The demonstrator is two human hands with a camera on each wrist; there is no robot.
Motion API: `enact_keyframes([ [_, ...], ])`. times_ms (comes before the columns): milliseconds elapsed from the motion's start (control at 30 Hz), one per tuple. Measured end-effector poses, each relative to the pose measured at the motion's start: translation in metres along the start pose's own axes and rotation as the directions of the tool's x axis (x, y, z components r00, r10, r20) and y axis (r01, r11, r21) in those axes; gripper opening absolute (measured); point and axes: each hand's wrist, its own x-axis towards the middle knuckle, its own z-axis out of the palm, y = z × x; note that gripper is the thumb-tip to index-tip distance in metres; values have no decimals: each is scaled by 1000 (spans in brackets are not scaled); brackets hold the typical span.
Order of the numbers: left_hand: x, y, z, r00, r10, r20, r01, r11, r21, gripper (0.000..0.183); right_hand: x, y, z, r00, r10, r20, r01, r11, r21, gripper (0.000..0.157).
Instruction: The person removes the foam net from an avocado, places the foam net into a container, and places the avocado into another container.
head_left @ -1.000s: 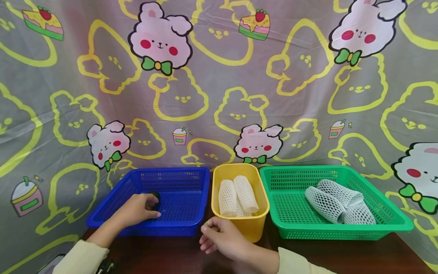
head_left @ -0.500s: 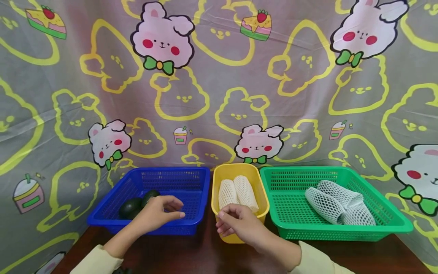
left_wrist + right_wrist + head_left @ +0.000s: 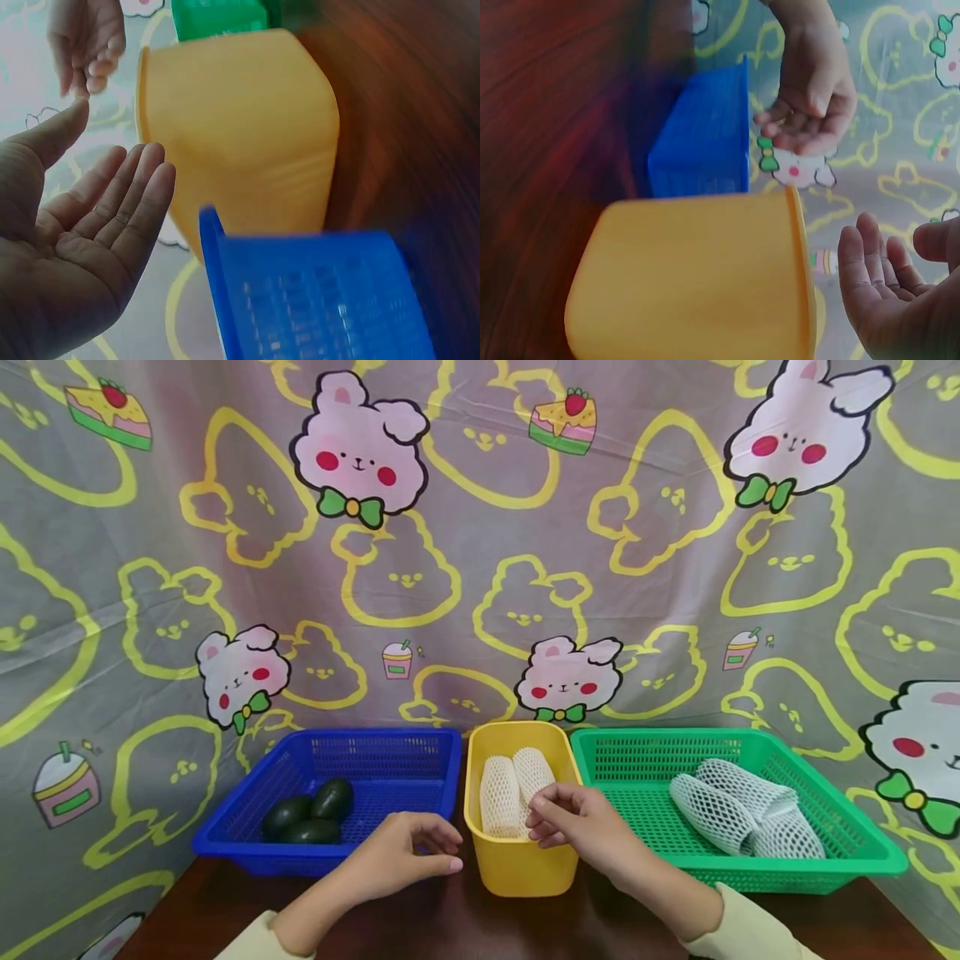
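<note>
My left hand (image 3: 405,856) hovers in front of the blue basket's right corner, fingers loosely bent, nothing in its grasp. In the left wrist view its palm and fingers (image 3: 124,217) show bare. Over the front rim of the yellow bin (image 3: 525,868) is my right hand (image 3: 588,827), relaxed and holding nothing. White foam net sleeves (image 3: 498,797) stand inside that bin, partly behind the right hand's fingertips. Three dark green avocados (image 3: 287,817) lie together at the left of the blue basket (image 3: 397,802).
To the right stands a green basket (image 3: 630,810) holding several white foam net sleeves (image 3: 712,810); whether they contain anything is hard to tell. All three containers sit side by side on a dark wooden table (image 3: 420,927). A patterned curtain (image 3: 465,543) hangs close behind them.
My left hand has let go of an avocado in the blue basket and moved right, out over the front rim. The right hand has moved right and up to the yellow bin.
</note>
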Motion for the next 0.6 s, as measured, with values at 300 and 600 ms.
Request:
enact_keyframes([
  [300,13,10,36,998,-8,64,17,990,-139,23,-1,4,-34,999,-4,-49,2,999,-46,35],
  [600,26,14,76,990,77,118,-45,966,-254,24,2,9,-69,989,-5,-149,-20,986,-166,39],
])
